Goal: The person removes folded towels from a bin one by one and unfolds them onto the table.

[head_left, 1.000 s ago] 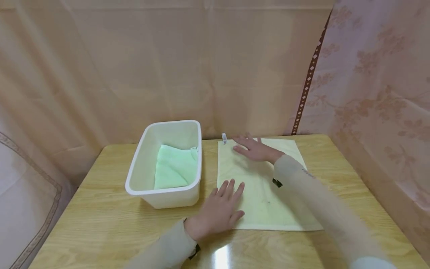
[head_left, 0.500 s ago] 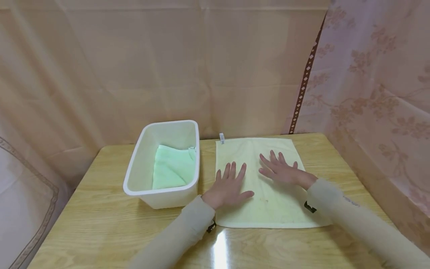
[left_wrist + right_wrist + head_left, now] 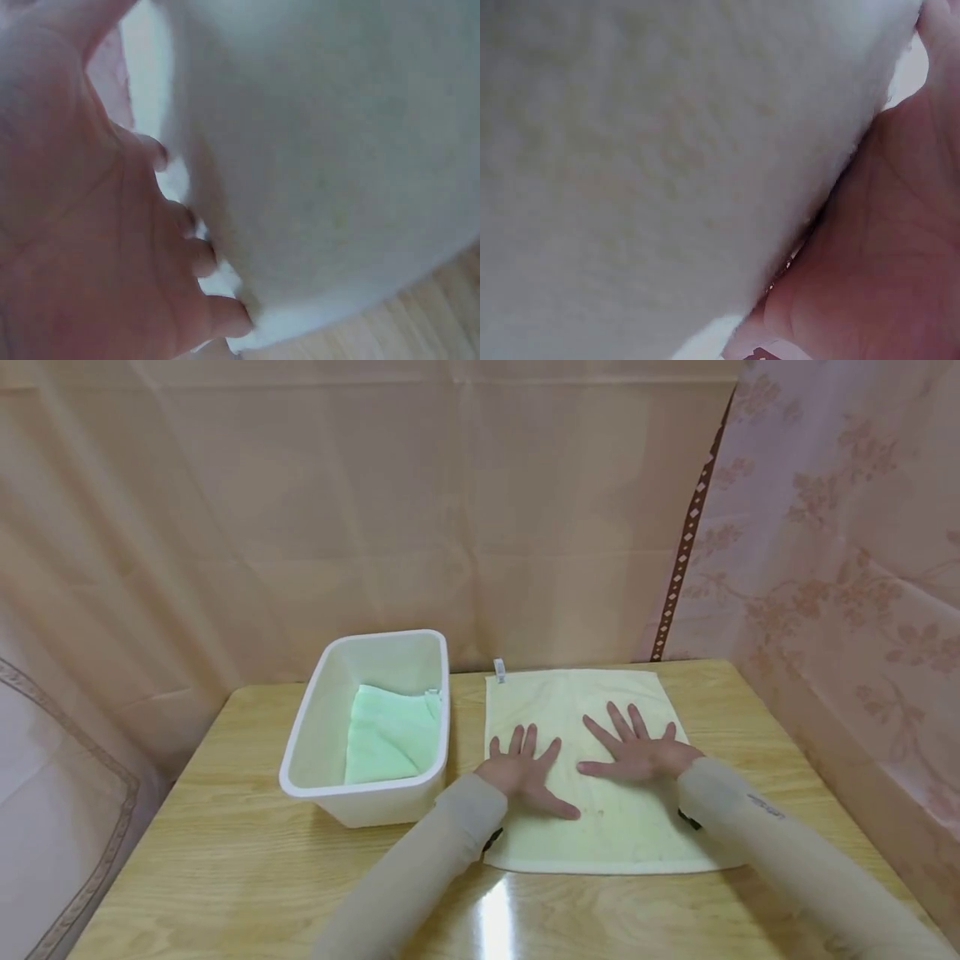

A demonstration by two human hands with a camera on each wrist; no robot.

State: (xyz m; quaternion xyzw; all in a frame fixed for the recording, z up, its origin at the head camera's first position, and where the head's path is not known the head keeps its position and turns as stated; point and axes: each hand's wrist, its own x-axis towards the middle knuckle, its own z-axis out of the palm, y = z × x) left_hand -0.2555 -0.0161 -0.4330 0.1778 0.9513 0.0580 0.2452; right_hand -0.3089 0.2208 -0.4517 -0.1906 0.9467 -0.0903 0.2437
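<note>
A pale yellow towel [image 3: 622,839] lies spread flat on the table, a small white tag [image 3: 499,670] at its far left corner. My left hand [image 3: 522,774] rests on the left part of the towel, fingers spread and thumb pointing right. On the right part rests my right hand [image 3: 637,752], its fingers also spread. Close up in the left wrist view, the left palm [image 3: 82,217] faces the towel [image 3: 337,165] with the fingertips touching it. The right wrist view has the right palm [image 3: 877,255] along the towel [image 3: 645,165]; most of its fingers are hidden there.
Left of the towel stands a white plastic bin [image 3: 303,789] with a folded light green towel [image 3: 393,735] inside. The wooden table [image 3: 225,860] reaches back to a beige curtain [image 3: 315,510]. A floral curtain [image 3: 855,543] hangs on the right.
The right hand has come back from the towel's far left corner and moved right, onto its right part. The left hand has slid forward and right onto the towel. The towel stays in place.
</note>
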